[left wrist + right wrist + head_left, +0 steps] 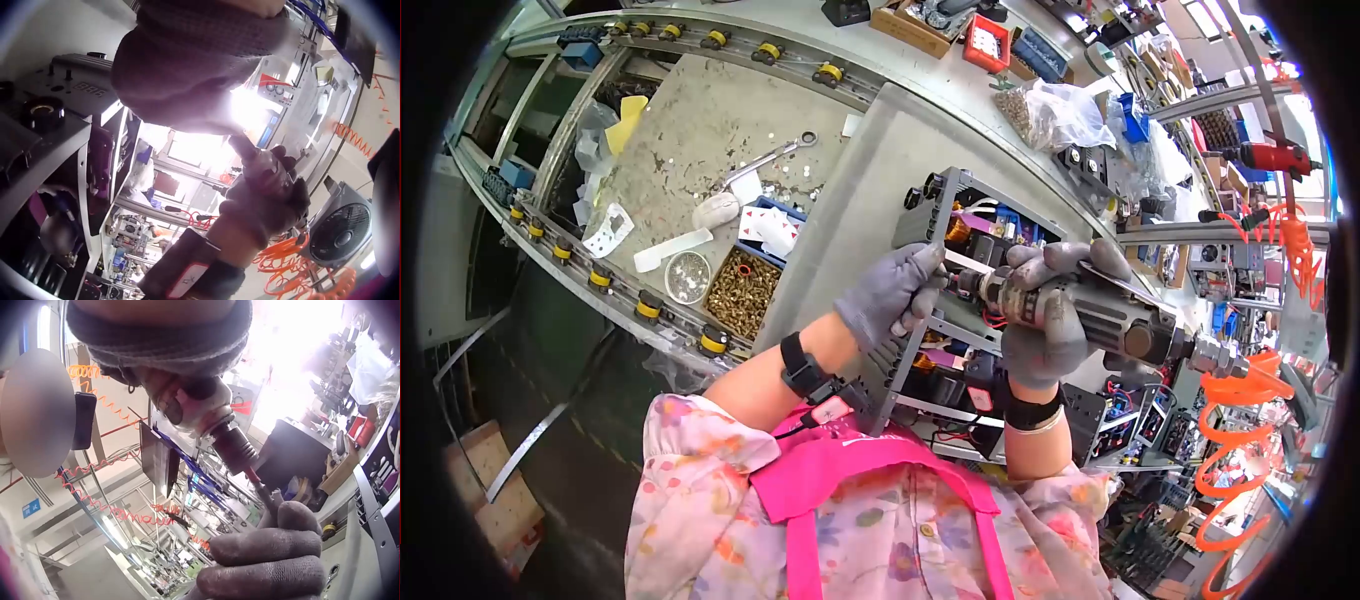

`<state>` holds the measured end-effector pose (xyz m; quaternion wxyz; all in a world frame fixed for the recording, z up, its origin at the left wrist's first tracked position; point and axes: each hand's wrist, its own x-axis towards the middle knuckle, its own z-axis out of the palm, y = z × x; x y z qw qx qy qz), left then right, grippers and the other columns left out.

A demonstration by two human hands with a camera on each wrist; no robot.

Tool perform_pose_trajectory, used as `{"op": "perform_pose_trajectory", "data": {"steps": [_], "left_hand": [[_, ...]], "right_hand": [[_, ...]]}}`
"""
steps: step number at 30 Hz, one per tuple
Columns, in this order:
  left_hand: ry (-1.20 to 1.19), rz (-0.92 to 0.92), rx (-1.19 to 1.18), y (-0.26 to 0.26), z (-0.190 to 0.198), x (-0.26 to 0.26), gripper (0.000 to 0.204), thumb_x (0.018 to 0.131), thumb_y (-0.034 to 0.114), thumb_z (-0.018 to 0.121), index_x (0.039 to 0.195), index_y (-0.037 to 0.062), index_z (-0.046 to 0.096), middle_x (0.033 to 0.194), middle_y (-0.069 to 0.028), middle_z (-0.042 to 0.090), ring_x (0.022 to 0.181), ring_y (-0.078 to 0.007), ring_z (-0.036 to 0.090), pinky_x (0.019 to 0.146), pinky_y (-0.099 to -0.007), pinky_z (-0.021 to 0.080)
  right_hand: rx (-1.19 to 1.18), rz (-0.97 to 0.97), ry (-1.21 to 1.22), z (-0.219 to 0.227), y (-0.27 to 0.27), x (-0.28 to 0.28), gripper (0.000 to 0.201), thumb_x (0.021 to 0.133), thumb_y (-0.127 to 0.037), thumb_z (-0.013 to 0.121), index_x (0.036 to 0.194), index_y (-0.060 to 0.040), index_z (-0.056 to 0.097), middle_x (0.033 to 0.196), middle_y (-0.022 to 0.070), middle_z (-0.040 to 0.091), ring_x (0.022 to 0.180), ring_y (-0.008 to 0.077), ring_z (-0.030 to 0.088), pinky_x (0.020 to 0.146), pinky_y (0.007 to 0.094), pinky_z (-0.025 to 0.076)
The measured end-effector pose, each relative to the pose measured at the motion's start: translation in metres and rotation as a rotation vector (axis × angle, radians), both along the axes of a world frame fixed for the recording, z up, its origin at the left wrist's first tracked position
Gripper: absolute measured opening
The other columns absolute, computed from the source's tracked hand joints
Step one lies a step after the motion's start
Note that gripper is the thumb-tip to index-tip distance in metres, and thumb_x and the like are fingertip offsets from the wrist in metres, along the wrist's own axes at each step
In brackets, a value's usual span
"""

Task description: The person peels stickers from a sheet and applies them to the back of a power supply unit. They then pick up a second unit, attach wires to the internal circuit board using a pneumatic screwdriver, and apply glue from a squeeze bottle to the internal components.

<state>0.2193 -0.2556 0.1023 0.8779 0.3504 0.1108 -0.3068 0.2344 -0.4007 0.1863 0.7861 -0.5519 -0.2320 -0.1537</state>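
Note:
My gloved right hand (1050, 325) grips the body of a pneumatic screwdriver (1135, 335), which lies nearly level above the open metal-cased electronic units. An orange coiled air hose (1235, 385) runs from its rear end. At its front, my gloved left hand (890, 295) pinches the end of the driver bit (265, 495) between thumb and forefinger, the other fingers curled. A small silvery piece (277, 497) shows at those fingertips; I cannot tell what it is. Beneath the hands stands an open unit (1000, 225) with coils and wiring, with another open unit (940, 375) nearer my body.
Left of the units, a box of brass-coloured screws (742, 292), a round dish (688, 277) and a ratchet wrench (770, 160) lie on the worn bench. A red tray (987, 45) and bagged parts (1060, 112) are along the back. Another air tool (1280, 158) hangs at the right.

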Motion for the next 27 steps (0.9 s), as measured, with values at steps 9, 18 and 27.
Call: {"op": "perform_pose_trajectory", "data": {"steps": [9,18,27], "left_hand": [[-0.660,0.197,0.810,0.016,-0.030,0.015,0.057,0.079,0.047,0.067,0.123,0.0122,0.054,0.090,-0.0100,0.059,0.073,-0.0180,0.058,0.060,-0.0279,0.048],[-0.772,-0.120,1.202,-0.010,-0.035,0.034,0.049,0.064,0.024,0.079,0.109,0.0174,0.061,0.104,-0.0126,0.037,0.087,-0.0297,0.052,0.081,-0.0373,0.048],[-0.768,-0.022,1.144,-0.015,-0.039,0.032,0.045,0.062,0.016,0.073,0.105,0.0129,0.061,0.105,-0.0137,0.035,0.090,-0.0313,0.050,0.083,-0.0367,0.047]], "right_hand": [[0.024,-0.001,-0.031,-0.007,-0.006,0.021,0.052,0.079,-0.009,0.057,0.128,-0.0037,0.042,0.103,0.0143,0.058,0.083,0.0212,0.060,0.083,0.0464,0.050],[-0.031,0.020,0.134,-0.036,-0.009,0.028,0.052,0.077,-0.001,0.059,0.127,-0.0038,0.044,0.104,0.0123,0.061,0.086,0.0207,0.060,0.085,0.0455,0.047],[-0.081,0.051,0.103,-0.043,-0.008,0.033,0.052,0.078,0.000,0.058,0.128,-0.0032,0.043,0.104,0.0124,0.061,0.084,0.0203,0.060,0.085,0.0447,0.047]]}}
